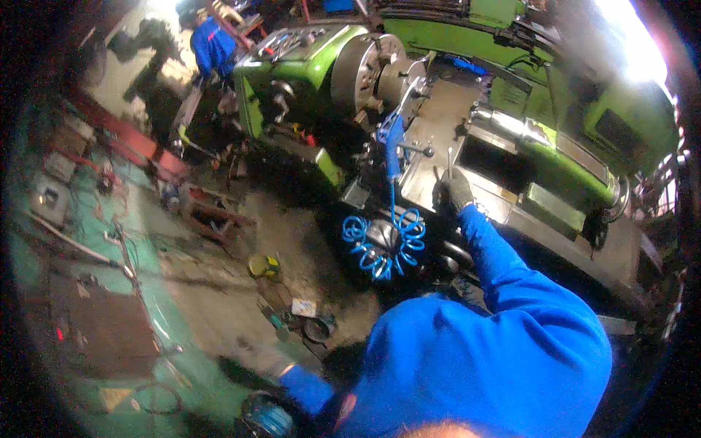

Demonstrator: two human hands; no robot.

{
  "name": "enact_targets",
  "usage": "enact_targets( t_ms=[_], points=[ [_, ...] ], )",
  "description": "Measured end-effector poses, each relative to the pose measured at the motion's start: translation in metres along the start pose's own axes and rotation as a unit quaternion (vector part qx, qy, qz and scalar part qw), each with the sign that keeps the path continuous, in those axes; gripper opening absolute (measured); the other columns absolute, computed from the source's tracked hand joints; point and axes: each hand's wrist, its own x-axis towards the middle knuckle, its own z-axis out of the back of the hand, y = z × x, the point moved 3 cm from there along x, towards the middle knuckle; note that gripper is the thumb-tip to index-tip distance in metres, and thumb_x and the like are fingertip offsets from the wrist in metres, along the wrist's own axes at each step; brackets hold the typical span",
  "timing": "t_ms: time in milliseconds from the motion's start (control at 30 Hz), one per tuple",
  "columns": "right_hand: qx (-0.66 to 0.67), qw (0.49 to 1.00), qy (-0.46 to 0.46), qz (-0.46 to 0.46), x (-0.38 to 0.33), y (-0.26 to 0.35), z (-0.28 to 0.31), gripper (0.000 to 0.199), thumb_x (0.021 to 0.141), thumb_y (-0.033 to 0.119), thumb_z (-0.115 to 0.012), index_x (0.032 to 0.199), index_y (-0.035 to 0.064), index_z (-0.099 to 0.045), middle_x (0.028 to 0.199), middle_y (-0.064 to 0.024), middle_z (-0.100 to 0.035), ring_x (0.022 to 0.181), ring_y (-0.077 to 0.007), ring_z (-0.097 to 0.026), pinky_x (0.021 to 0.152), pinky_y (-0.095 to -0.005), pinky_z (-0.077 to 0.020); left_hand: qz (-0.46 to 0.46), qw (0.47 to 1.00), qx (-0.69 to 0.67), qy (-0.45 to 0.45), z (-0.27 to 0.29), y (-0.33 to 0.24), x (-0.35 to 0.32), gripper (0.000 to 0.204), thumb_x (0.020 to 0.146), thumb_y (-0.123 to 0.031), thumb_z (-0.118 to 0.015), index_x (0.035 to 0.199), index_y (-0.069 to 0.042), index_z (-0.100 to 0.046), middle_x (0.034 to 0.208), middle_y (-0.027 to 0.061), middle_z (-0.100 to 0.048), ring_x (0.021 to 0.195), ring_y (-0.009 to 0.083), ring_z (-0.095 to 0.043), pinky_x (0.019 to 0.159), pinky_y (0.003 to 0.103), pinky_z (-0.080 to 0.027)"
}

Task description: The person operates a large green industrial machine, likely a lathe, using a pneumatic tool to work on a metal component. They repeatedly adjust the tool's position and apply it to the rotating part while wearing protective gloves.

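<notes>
Note left hand [270,359] over floor [212,299], blurred; cannot tell whether gripping. Keep sleeve [504,252] off coiled hose [383,244] at near edge of lathe [310,69]: could snag. Note right hand [456,190] at rod [450,155], inside that edge, grip unclear: could slip if loose. Avoid dislodging air gun [394,142] through hose tension. Avoid chuck [358,69], toward left end: if turning, could catch glove [460,196].

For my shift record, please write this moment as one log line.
Right hand: at green lathe | Left hand: blurred, off lathe | Coiled blue hose: hanging
</notes>
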Motion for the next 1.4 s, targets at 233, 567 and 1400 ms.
enact_targets(
  t_ms=[233,567,1400],
  points=[
    [0.207,0.973,0.072,-0.076,-0.025,0.023,0.002,0.014,0.092,0.015,-0.069,0.093,0.0076,-0.058,0.073,-0.0054,-0.057,0.061,-0.0205,-0.06,0.059,-0.036,-0.0544,-0.248,0.847,-0.108,0.457,-0.156,-0.095,-0.129,0.024,0.097,-0.018,-0.07,0.115,-0.002,-0.073,0.114,0.0155,-0.073,0.103,0.0336,-0.07,0.096,0.044,-0.055],
    [-0.083,0.995,0.03,0.047,-0.033,0.057,0.103,0.034,0.104,0.03,-0.066,0.117,-0.0006,-0.071,0.093,-0.0115,-0.072,0.079,-0.0189,-0.068,0.074,-0.0341,-0.0568,-0.421,0.6,-0.02,0.68,-0.307,-0.182,-0.265,0.038,0.099,-0.019,-0.057,0.135,-0.009,-0.064,0.115,0.0195,-0.072,0.105,0.0387,-0.069,0.093,0.049,-0.055],
    [-0.593,0.802,-0.013,0.063,0.197,0.177,0.128,0.054,0.104,0.05,-0.057,0.146,0.0157,-0.062,0.14,-0.0194,-0.067,0.132,-0.0388,-0.062,0.113,-0.0449,-0.0459,-0.48,0.605,0.014,0.635,-0.389,-0.145,-0.326,0.018,0.092,-0.026,-0.059,0.086,-0.014,-0.072,0.078,0.0099,-0.073,0.071,0.03,-0.074,0.065,0.047,-0.059]
  ],
)
